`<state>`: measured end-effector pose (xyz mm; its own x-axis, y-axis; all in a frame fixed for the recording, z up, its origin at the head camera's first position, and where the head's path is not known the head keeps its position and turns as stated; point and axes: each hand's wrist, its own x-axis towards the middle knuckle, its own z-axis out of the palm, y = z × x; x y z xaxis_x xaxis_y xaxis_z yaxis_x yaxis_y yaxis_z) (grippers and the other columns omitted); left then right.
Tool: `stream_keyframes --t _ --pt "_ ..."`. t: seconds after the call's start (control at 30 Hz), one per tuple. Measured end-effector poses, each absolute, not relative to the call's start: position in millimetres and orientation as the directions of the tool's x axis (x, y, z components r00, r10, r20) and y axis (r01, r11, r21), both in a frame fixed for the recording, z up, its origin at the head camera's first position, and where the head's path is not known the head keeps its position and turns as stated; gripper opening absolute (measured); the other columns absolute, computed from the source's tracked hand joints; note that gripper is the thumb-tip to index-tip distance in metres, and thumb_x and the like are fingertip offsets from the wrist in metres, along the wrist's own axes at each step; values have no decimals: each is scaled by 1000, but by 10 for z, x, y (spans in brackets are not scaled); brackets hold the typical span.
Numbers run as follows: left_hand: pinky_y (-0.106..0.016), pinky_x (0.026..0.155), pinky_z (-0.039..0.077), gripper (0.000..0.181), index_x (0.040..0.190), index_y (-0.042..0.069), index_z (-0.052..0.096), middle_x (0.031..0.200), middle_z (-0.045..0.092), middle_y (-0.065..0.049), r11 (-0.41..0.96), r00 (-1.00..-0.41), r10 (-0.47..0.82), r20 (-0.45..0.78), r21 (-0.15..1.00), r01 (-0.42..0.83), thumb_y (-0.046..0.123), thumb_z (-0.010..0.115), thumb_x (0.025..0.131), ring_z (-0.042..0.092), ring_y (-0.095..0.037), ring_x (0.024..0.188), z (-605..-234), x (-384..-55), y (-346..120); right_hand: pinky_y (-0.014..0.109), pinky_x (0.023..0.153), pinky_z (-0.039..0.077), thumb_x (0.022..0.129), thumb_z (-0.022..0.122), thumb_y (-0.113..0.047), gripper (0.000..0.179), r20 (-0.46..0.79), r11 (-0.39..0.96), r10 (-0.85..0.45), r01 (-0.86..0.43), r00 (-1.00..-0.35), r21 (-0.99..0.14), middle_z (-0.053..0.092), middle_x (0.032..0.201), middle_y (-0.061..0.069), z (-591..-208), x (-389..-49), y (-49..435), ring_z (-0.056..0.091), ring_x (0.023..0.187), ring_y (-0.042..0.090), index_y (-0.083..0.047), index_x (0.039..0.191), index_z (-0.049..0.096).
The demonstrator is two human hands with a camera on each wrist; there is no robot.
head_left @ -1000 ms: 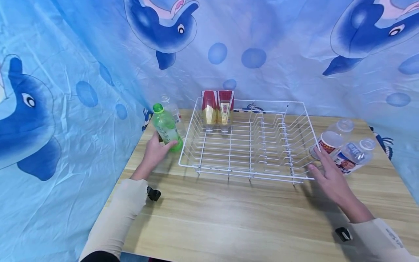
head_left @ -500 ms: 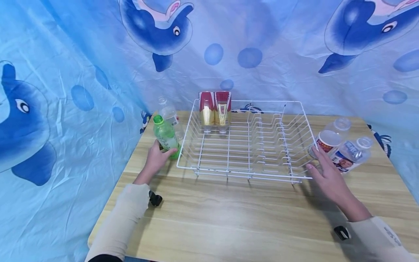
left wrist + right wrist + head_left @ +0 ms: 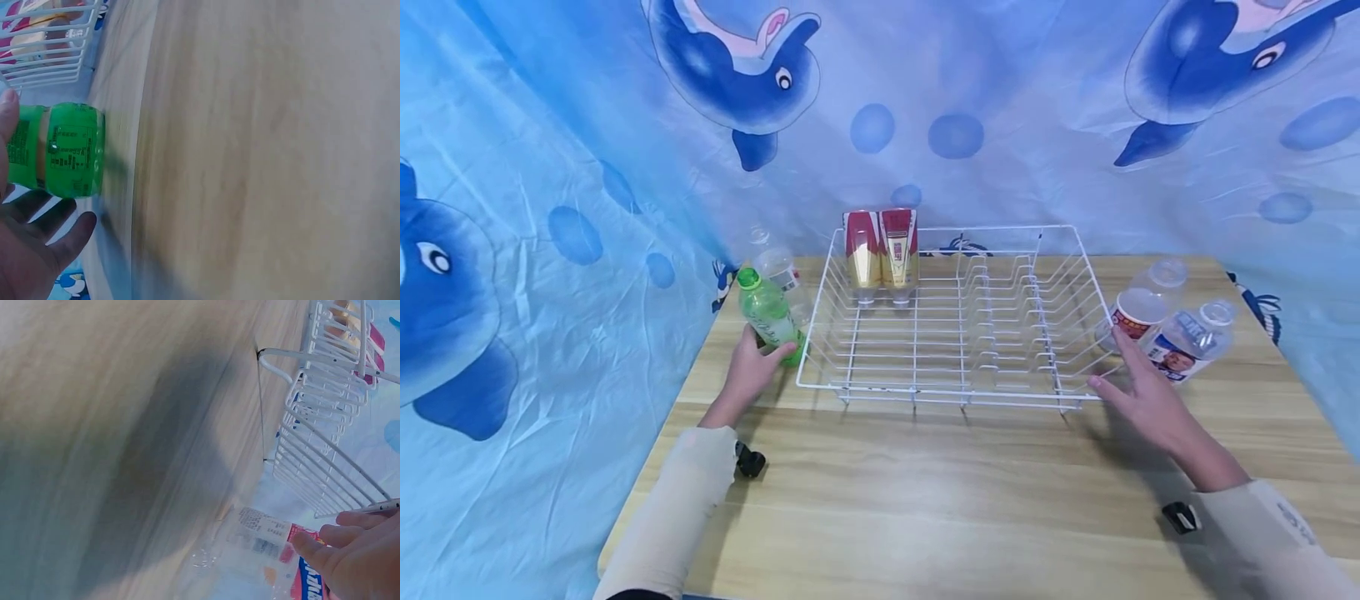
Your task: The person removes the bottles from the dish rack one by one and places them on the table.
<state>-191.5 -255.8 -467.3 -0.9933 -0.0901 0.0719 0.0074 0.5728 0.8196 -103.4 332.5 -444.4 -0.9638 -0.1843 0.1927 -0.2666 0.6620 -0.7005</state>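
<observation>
At the rack's left side a green plastic bottle point(image 3: 769, 310) with a green cap stands on the table. My left hand point(image 3: 747, 365) is around its lower part, thumb at the front; in the left wrist view the fingers point(image 3: 74, 236) lie spread and nearly straight beside the green base. A white wire dish rack point(image 3: 917, 390) fills the middle of the table. My right hand point(image 3: 1150, 408) holds its right front rim, thumb over the wire and fingers along the outside. Two upturned clear bottles with red-and-yellow labels point(image 3: 882, 250) lean against the rack's back left corner.
Behind the green bottle stands a clear bottle point(image 3: 781, 271). To the rack's right are two clear bottles, one with a red label point(image 3: 1138, 308) and one with a blue label point(image 3: 1187, 342). A blue dolphin-print curtain point(image 3: 985, 183) borders the table's back.
The green bottle has been lowered from a tilt and set down at the rack's left, with my left hand around it. My right hand has stayed at the rack's corner; the head view has shifted slightly.
</observation>
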Motion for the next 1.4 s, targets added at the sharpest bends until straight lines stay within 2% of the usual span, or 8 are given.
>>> stream_keyframes --t 0.17,0.37,0.5,0.83,0.93,1.07,1.13,1.4 --pt "-55 104 32 103 152 13 10 146 32 -20 570 -991 -105 83 821 9 48 73 79 40 -39 126 -4733 -1801 -2618 69 103 12 94 60 -26 84 161 617 -169 -232 -972 -752 9 153 27 -4499 -1006 3341 15 132 56 -18 154 3" --pt "-59 104 30 99 153 18 -2 149 25 -22 568 -987 -117 111 823 25 44 67 87 36 -44 128 -4736 -1621 -2672 72 97 21 93 61 -25 84 171 589 -135 -218 -976 -779 25 148 31 -4529 -1013 3324 26 125 60 -23 154 4" --pt "-61 102 30 93 153 18 -4 150 21 -22 536 -983 -119 140 842 55 36 63 91 33 -46 129 -4628 -1486 -2722 71 97 25 93 62 -23 84 193 580 -137 -236 -972 -780 37 142 29 -4525 -1036 3310 32 124 57 -24 154 5" --pt "-56 97 36 86 153 21 3 150 26 -12 545 -932 -193 306 824 158 32 62 92 34 -37 131 -4128 -1337 -2701 68 96 29 93 61 -16 83 226 537 -130 -260 -965 -802 42 138 30 -4541 -1021 3312 38 121 55 -19 154 5" --pt "-55 100 33 85 153 25 8 150 26 -7 576 -902 -201 382 791 206 31 65 90 31 -30 133 -4005 -1310 -2666 49 102 37 94 60 -13 81 231 492 -121 -261 -965 -831 42 138 30 -4562 -1019 3304 43 120 49 -16 154 6" --pt "-55 104 27 86 152 29 12 151 27 -3 671 -866 -168 470 698 249 35 67 87 25 -23 135 -3846 -1299 -2598 14 93 40 93 60 -8 82 246 412 -128 -277 -961 -868 40 138 32 -4594 -1026 3299 52 117 18 -13 153 5" --pt "-55 108 21 87 152 27 15 151 28 -2 714 -851 -139 506 647 268 36 69 85 20 -20 137 -3770 -1307 -2560 9 90 39 93 60 -7 82 254 391 -138 -288 -957 -874 39 138 33 -4598 -1029 3296 52 116 13 -12 153 4" --pt "-56 112 6 101 152 10 17 154 19 -10 862 -791 77 607 357 359 55 69 79 -1 -24 142 -3505 -1401 -2327 9 87 40 94 59 -9 83 219 376 -128 -252 -967 -892 32 143 33 -4618 -1013 3303 41 119 53 -12 153 2"
